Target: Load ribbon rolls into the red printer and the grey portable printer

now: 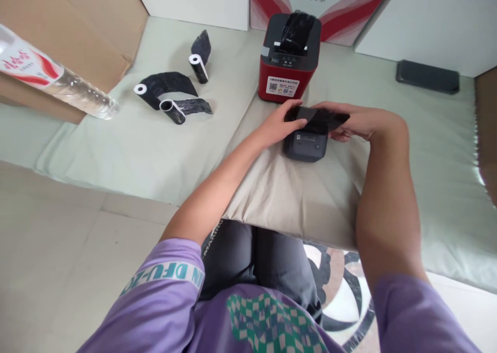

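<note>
Pale green mat [163, 151], beige cushion [295, 197]: small dark grey printer [306, 145], glossy black strip [316, 117] across its top, pinched between left hand [277, 125] and right hand [349, 121]. Red printer [289, 58] just beyond; open mat leftward.

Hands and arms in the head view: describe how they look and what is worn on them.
Both arms are bare from the short sleeves down; the left hand and right hand wear no gloves, and no rings or watch can be seen. The sleeves belong to a purple T-shirt; the left sleeve has a white band with teal lettering near its hem. The right sleeve is plain purple.
</note>
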`<state>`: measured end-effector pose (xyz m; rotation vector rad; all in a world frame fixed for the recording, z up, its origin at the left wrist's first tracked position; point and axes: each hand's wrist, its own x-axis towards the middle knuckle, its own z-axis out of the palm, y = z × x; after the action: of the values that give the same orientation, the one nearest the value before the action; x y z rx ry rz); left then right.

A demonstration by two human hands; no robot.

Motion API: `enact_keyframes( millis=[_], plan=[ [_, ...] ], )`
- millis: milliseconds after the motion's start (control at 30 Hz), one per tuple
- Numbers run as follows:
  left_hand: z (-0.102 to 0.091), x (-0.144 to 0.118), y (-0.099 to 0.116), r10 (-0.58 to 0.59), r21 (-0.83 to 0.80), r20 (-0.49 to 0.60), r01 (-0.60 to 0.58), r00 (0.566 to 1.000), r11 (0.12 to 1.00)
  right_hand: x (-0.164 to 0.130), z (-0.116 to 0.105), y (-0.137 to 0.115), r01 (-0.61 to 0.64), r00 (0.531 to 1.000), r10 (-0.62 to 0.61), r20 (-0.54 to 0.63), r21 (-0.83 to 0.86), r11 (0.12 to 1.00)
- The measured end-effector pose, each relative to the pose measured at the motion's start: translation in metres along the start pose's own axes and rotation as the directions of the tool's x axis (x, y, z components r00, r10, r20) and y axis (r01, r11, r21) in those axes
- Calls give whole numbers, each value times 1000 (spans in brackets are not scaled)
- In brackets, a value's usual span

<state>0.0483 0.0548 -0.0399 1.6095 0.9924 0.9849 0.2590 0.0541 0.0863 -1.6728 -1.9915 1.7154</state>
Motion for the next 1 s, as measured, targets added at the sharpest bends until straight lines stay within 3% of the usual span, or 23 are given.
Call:
enact_keyframes(
  millis=[133, 267, 667, 1000],
  plan=[
    [-2, 3, 8, -3, 33, 34, 2, 999, 999, 0, 2, -1, -16, 999, 15, -34, -47, 999],
    [-2, -3, 12, 8, 35, 18, -9, 1000, 999, -1, 4, 0, -31, 999, 32, -13, 41, 999],
    [-11, -4, 7, 39, -27, 80, -37, 996, 999, 0, 2, 7, 46, 999, -46, 4, -8, 999],
    [-16, -7, 9, -3, -51, 112, 9, 994, 999, 3, -2, 11, 66, 997, -66, 36, -14, 998]
  ],
)
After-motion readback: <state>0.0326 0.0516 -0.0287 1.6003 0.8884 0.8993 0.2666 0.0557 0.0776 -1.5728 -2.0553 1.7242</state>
